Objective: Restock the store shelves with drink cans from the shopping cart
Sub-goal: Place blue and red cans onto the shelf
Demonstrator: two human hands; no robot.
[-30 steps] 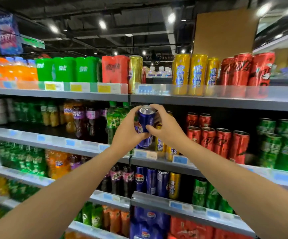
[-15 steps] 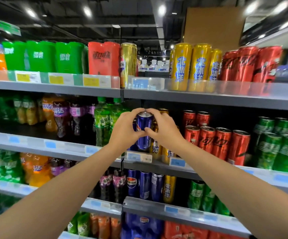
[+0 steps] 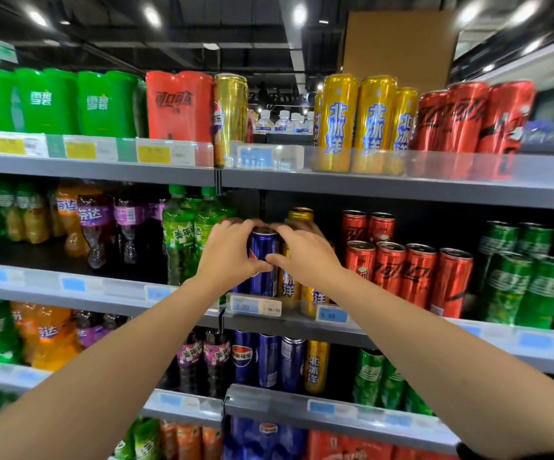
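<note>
Centrally in the frame, the left hand (image 3: 225, 254) and right hand (image 3: 305, 255) both grip an upright blue can (image 3: 264, 260) on the middle shelf (image 3: 385, 330), beside yellow cans (image 3: 290, 287).

You have a slim dark-blue metal drink can (image 3: 264, 260) standing upright at the front of the grey second shelf (image 3: 302, 322) — silver top up, red-and-white logo partly showing — just beside the gold cans (image 3: 290, 283) on its right.
</note>
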